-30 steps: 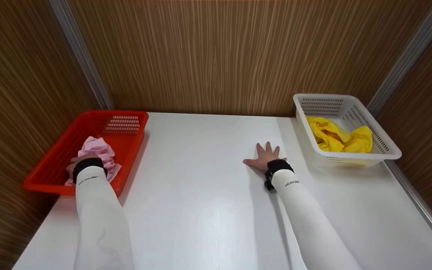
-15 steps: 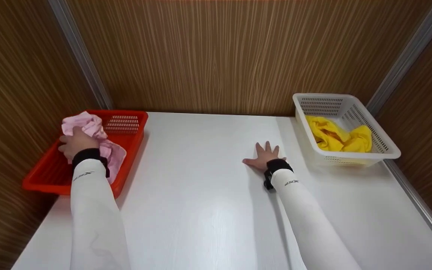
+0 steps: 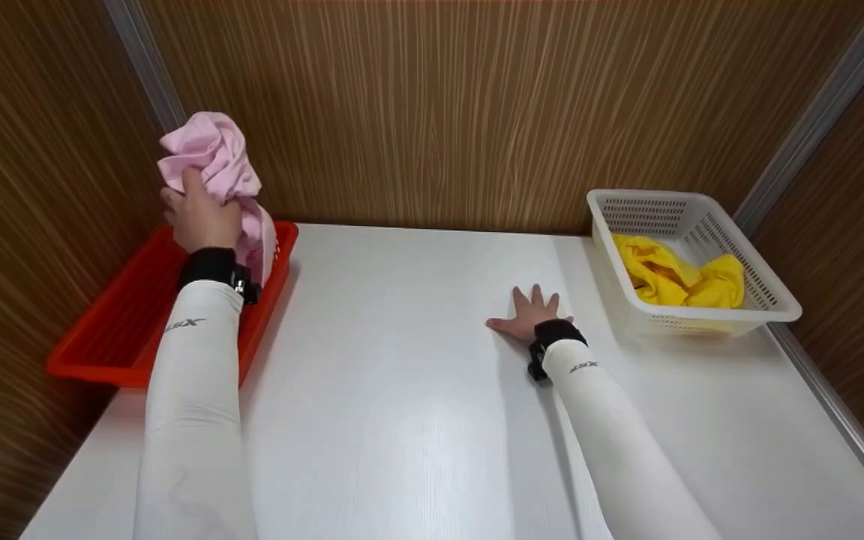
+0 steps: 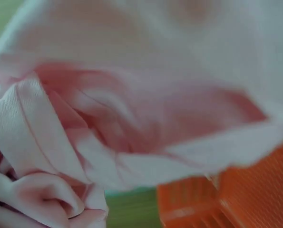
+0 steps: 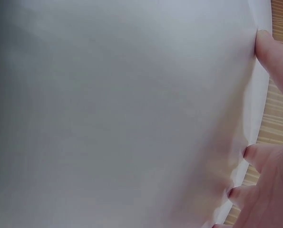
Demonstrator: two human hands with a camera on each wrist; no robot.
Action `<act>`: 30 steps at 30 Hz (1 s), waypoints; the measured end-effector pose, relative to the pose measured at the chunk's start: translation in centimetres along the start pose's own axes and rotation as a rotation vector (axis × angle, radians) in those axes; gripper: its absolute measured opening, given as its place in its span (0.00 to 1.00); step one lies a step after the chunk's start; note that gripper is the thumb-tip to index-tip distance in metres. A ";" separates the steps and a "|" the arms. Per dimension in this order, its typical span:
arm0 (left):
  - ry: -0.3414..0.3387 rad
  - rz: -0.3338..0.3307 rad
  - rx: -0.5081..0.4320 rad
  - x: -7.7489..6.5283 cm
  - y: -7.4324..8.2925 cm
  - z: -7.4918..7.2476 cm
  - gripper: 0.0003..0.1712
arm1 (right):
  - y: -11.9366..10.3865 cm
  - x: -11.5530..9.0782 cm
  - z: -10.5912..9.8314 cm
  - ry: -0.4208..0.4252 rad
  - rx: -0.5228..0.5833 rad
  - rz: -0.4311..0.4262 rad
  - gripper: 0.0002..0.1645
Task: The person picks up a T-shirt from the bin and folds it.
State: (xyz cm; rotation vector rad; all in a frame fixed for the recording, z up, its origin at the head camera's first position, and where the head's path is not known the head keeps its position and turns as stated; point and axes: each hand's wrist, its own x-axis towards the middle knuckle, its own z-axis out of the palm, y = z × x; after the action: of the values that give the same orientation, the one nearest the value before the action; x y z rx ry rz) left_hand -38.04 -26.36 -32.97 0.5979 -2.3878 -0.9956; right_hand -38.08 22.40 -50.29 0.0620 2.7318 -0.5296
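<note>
A crumpled pink cloth garment (image 3: 214,154) hangs from my left hand (image 3: 205,216), which grips it above the far part of the red basket (image 3: 76,352). Its folds and a seamed band fill most of the left wrist view, where the pink fabric (image 4: 131,118) hides the fingers. A loose end of it drops past my wrist near the basket's right rim. My right hand (image 3: 529,315) rests on the white table (image 3: 402,360) with fingers spread; in the right wrist view its fingertips touch the surface.
At the back right stands a white basket (image 3: 717,309) with yellow cloth (image 3: 676,274) in it. Wood-grain panels (image 3: 417,112) wall the table at the back and both sides, with metal strips at the corners.
My left hand has lifted the pink garment up out of the red basket and moved away from me, slightly right. The right hand has stayed in place.
</note>
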 end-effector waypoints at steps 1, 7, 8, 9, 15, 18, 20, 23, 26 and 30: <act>-0.005 0.017 -0.013 -0.3 0.7 0.2 0.32 | 0.0 0.0 0.0 -0.003 0.000 0.001 0.65; -0.028 0.146 -0.112 -2.3 4.1 2.0 0.30 | 0.0 0.1 0.2 0.000 -0.006 0.000 0.65; -0.029 0.170 -0.128 -2.7 4.6 2.5 0.30 | 0.1 0.1 0.3 0.002 -0.009 -0.002 0.65; -0.032 0.193 -0.142 -3.0 5.1 3.0 0.29 | 0.0 0.0 0.2 0.007 -0.009 -0.006 0.65; -0.085 0.307 -0.204 -5.8 7.5 6.4 0.33 | -0.1 -0.7 0.1 0.028 0.018 -0.019 0.63; -0.150 0.332 -0.233 -7.5 8.3 8.3 0.33 | -0.1 -0.5 0.1 0.009 0.006 -0.006 0.63; -0.197 0.336 -0.250 -8.6 8.7 9.5 0.33 | 0.0 -0.2 0.2 0.000 0.000 0.001 0.64; -0.256 0.338 -0.284 -10.2 8.8 11.5 0.32 | 0.2 0.2 0.3 0.008 0.005 0.005 0.64; -0.309 0.324 -0.329 -11.6 8.6 13.6 0.32 | 0.4 0.6 0.3 0.015 0.012 0.009 0.65; -0.367 0.282 -0.374 -13.5 8.1 15.9 0.31 | 0.4 0.7 0.4 0.015 -0.001 0.016 0.65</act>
State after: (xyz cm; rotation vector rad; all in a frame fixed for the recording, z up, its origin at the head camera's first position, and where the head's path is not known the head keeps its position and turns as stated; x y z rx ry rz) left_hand -38.28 -5.30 -40.34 -0.0644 -2.3992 -1.4681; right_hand -38.59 22.60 -51.03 0.0881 2.7433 -0.5253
